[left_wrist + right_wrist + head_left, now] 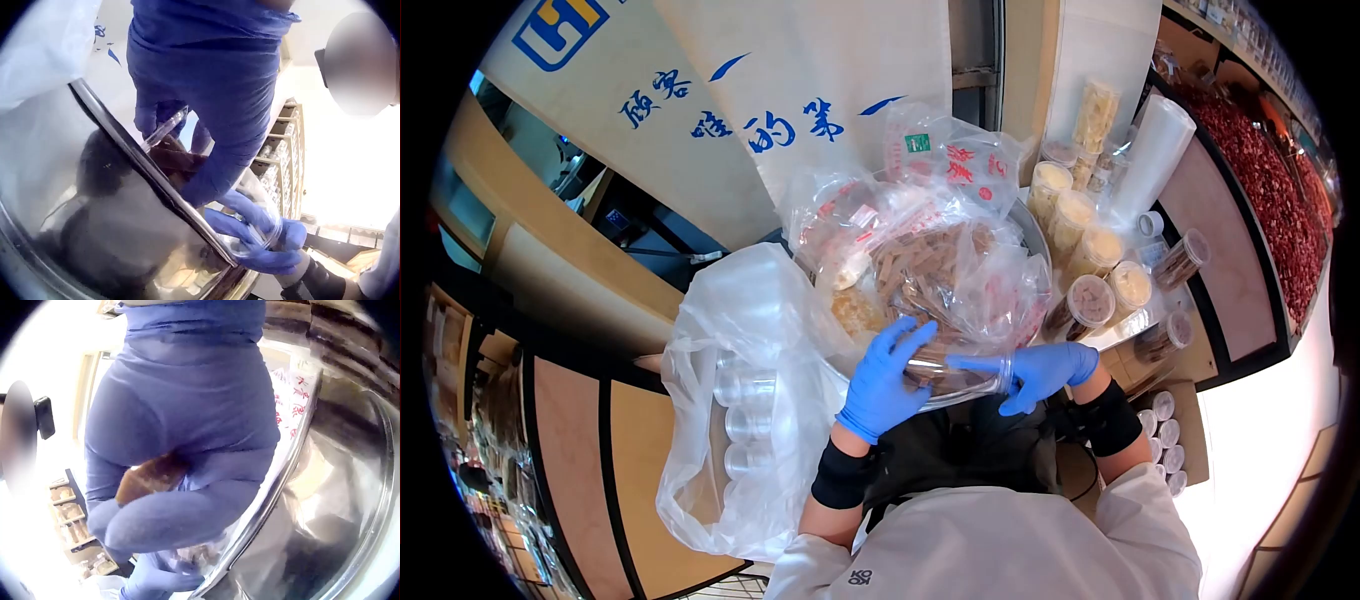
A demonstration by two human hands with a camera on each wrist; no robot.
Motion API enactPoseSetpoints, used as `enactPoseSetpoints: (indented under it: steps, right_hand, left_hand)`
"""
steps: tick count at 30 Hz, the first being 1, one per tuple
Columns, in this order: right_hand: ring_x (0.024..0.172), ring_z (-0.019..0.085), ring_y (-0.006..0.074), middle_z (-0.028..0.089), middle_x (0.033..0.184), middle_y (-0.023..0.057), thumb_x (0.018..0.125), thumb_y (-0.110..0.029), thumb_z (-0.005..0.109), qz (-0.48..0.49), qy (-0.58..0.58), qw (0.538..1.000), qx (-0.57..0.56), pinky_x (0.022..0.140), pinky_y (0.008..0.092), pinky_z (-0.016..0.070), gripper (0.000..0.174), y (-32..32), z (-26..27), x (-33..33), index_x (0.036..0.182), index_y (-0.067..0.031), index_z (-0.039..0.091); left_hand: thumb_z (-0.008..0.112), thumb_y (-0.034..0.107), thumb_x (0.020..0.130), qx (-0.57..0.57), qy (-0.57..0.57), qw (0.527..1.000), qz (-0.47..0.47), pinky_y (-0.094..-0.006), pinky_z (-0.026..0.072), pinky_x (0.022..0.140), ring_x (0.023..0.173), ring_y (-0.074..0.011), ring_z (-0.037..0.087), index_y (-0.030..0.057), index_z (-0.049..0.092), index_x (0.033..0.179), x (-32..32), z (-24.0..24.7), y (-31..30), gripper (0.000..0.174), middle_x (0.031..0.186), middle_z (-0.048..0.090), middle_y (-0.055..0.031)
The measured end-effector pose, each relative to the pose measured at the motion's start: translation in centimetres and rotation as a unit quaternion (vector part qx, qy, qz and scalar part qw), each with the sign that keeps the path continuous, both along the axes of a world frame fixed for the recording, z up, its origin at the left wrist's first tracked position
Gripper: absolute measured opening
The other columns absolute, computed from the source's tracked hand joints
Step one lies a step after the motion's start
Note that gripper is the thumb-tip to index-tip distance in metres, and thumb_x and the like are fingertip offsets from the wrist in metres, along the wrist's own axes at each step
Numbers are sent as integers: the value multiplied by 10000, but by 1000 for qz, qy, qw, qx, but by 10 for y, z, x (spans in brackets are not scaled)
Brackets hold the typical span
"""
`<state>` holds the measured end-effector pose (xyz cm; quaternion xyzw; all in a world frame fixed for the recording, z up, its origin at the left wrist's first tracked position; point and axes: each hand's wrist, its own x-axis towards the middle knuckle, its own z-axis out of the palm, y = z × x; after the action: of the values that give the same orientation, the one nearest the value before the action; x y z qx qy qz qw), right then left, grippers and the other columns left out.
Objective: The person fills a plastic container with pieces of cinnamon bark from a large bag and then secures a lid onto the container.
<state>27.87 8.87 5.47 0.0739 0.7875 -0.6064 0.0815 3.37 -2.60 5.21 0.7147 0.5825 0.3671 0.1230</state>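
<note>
1. Top left, a white banner [730, 90] has blue Chinese writing, 顾客 being the readable bit, plus a blue-and-yellow H logo [560, 25].
2. Below it sits a clear bag of empty jars [740, 400], in a shop with wood panelling.
3. In the middle, snack bags with red print [960, 165] are piled in a big metal bowl [350, 506].
4. The left hand [885, 375] has its fingers spread and wrapped over a clear jar [960, 375] of brown sticks, which lies sideways at the bowl's near rim.
5. The right hand [1040, 370] is clamped on the jar's other end.
6. On the right, filled jars [1090, 270] stand on the tabletop [1230, 250].
</note>
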Motion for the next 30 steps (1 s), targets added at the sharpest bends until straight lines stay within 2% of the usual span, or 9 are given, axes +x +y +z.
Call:
enactPoseSetpoints:
  steps: [2,5,7,10,14,17,20,24,30]
  right_hand:
    - [526,541,83,573,630,1,854,-91,605,-98,-28,992,-80,541,218,462,800,1,15,1,1542,-147,202]
    - [522,534,73,574,631,-2,858,-89,614,-129,2,985,-112,543,204,451,774,4,23,7,1534,-147,241]
    - [522,531,66,581,637,0,860,-92,622,-131,11,985,-109,545,205,450,746,0,29,4,1522,-141,281]
    - [520,532,62,578,616,1,859,-105,635,-85,-11,993,-83,542,208,452,749,-5,30,-3,1520,-133,285]
    - [519,539,64,570,587,0,858,-104,631,-89,-3,989,-120,538,211,454,759,-9,18,-8,1526,-145,273]
    - [524,546,71,587,623,7,856,-96,622,-96,7,992,-86,537,213,458,754,2,27,-9,1525,-150,277]
    - [528,555,78,616,686,24,856,-95,618,-81,5,991,-104,534,215,462,746,-6,22,-6,1521,-143,285]
    - [529,554,80,647,754,48,854,-95,617,-110,7,986,-124,536,218,466,740,-5,21,-5,1518,-139,293]
    - [527,544,75,651,775,45,853,-99,616,-73,-8,992,-99,544,219,466,739,-9,29,-9,1518,-150,298]
  left_hand:
    - [805,84,593,19,-16,1000,2,-352,490,942,1099,-281,588,105,544,1297,-5,1,0,751,1250,527,-138]
    - [860,140,593,-44,-118,990,60,-323,476,940,1097,-238,584,78,520,1298,-13,-1,-4,785,1217,550,-111]
    - [900,205,587,-24,-188,981,41,-320,448,965,1120,-215,560,56,492,1309,-18,-7,-4,843,1195,564,-98]
    - [913,224,583,50,-200,979,-2,-339,420,1007,1149,-216,537,37,470,1326,-23,-13,-6,885,1198,571,-99]
    - [922,242,581,-13,-244,970,-7,-355,397,1036,1178,-225,525,30,456,1341,-31,-32,-2,916,1265,549,-115]
    - [910,290,607,-20,-419,906,-67,-364,418,1030,1226,-232,505,34,454,1366,-23,-26,2,922,1337,515,-91]
    - [914,325,602,4,-330,942,-67,-364,410,1039,1222,-231,511,31,430,1387,-30,-29,8,969,1361,489,-98]
    - [912,349,588,5,-379,922,-74,-369,395,1056,1243,-229,489,40,423,1397,-27,-41,11,994,1372,479,-98]
    - [927,271,578,103,-236,965,-47,-387,370,1074,1234,-282,492,89,494,1272,-20,-31,10,838,1356,462,-121]
